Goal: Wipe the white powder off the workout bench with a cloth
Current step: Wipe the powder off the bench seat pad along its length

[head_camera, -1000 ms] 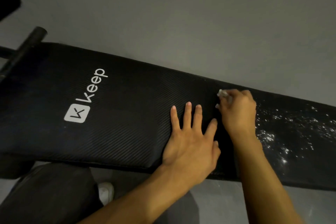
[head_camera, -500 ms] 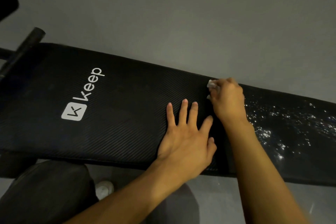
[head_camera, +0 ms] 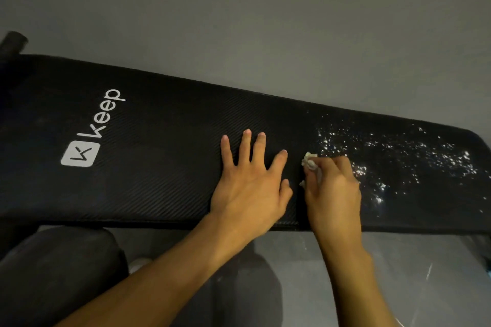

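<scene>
A long black padded workout bench (head_camera: pixel 159 156) with a white "Keep" logo runs across the head view. White powder (head_camera: pixel 393 156) speckles its right part. My left hand (head_camera: pixel 252 180) lies flat on the pad with fingers spread, just left of the powder. My right hand (head_camera: pixel 332 188) grips a small crumpled white cloth (head_camera: pixel 309 160), which pokes out past the knuckles and touches the pad at the powder's left edge. Most of the cloth is hidden inside the fist.
Grey floor (head_camera: pixel 265 21) lies beyond the bench and below its near edge. A black bar end (head_camera: pixel 13 40) sticks out at the far left. My dark-clad knees (head_camera: pixel 58 273) are under the near edge, with a white shoe tip (head_camera: pixel 138 264) between them.
My right hand with the cloth has drawn back from the bench's far edge toward the near side. More powder shows above it. The left hand stays flat on the pad.
</scene>
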`<state>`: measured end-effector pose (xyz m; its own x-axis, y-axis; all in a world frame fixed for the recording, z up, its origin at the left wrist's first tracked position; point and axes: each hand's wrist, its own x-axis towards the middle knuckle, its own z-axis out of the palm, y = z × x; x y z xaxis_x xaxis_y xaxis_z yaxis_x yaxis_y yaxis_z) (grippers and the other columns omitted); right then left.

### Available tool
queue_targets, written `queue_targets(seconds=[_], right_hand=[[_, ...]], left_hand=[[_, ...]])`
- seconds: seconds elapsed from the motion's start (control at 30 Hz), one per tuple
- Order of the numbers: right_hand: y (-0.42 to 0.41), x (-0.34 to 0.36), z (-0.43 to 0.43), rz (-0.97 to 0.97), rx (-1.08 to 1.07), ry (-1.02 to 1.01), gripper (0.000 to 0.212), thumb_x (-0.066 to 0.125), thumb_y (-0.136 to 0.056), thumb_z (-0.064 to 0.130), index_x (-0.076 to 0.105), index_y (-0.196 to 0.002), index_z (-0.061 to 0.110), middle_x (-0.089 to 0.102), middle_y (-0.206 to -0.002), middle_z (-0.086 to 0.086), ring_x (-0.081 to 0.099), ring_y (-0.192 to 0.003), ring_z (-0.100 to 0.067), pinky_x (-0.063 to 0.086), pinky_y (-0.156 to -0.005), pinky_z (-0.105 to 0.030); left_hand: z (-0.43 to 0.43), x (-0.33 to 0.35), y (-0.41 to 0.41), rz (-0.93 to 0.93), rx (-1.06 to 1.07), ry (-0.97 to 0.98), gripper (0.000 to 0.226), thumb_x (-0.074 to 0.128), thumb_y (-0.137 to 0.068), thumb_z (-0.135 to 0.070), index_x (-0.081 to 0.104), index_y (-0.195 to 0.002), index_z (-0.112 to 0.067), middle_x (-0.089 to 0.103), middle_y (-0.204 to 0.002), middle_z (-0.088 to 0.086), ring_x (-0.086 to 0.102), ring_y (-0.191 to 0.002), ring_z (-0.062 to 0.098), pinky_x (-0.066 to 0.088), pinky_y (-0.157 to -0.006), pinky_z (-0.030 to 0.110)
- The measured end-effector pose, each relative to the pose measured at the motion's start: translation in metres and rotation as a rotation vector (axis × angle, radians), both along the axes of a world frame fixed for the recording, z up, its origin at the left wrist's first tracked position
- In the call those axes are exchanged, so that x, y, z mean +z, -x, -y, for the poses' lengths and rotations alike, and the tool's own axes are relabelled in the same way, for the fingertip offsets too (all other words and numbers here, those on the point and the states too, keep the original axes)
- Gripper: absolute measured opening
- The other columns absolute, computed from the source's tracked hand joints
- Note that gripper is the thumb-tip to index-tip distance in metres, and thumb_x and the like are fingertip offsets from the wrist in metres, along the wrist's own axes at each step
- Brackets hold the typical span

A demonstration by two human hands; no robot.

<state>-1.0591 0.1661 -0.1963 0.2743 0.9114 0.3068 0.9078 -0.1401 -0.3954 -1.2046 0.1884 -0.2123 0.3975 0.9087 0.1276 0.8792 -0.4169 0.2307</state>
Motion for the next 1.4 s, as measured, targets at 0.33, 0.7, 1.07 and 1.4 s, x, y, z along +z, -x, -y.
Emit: queue_targets(seconds=[0.33,0.7,1.07,1.4], right_hand=[[-0.038,-0.005,0.043,0.005,-0.036,-0.028,0.02,0.066,-0.091,0.01,0.069,-0.111,0.006,0.055,-0.097,-0.001,0.054,-0.076,-0.011,0.042,-0.069,-0.021],[-0.029,-0.007,0.053,-0.003,0.034,0.005,0.021,0.065,-0.091,0.012,0.069,-0.112,0.012,0.052,-0.098,0.005,0.048,-0.072,-0.002,0.038,-0.064,-0.01],[-0.026,-0.006,0.024,0.002,-0.001,-0.014,0.017,0.06,-0.096,0.015,0.068,-0.109,0.007,0.051,-0.097,0.001,0.046,-0.067,-0.009,0.036,-0.059,-0.02],[-0.031,-0.004,-0.023,0.016,-0.057,0.007,0.023,0.055,-0.1,0.022,0.067,-0.11,0.006,0.053,-0.102,-0.008,0.046,-0.071,-0.014,0.036,-0.064,-0.027]], left_hand=[[0.008,0.008,-0.01,0.053,-0.094,-0.035,0.051,0.053,-0.095,-0.044,0.049,-0.144,-0.028,0.034,-0.158,0.021,0.021,-0.15,0.043,0.011,-0.114,0.076],[0.021,-0.004,-0.03,0.04,-0.115,-0.014,0.054,0.029,-0.103,-0.046,0.027,-0.155,-0.031,0.015,-0.166,0.02,0.004,-0.154,0.043,0.001,-0.112,0.078],[0.022,-0.006,-0.033,0.04,-0.099,-0.039,0.054,0.03,-0.101,-0.046,0.031,-0.153,-0.029,0.021,-0.164,0.021,0.009,-0.153,0.045,0.007,-0.111,0.078],[0.022,-0.006,-0.035,0.041,-0.091,-0.044,0.054,0.033,-0.1,-0.046,0.035,-0.151,-0.028,0.025,-0.163,0.021,0.013,-0.152,0.045,0.01,-0.111,0.078]])
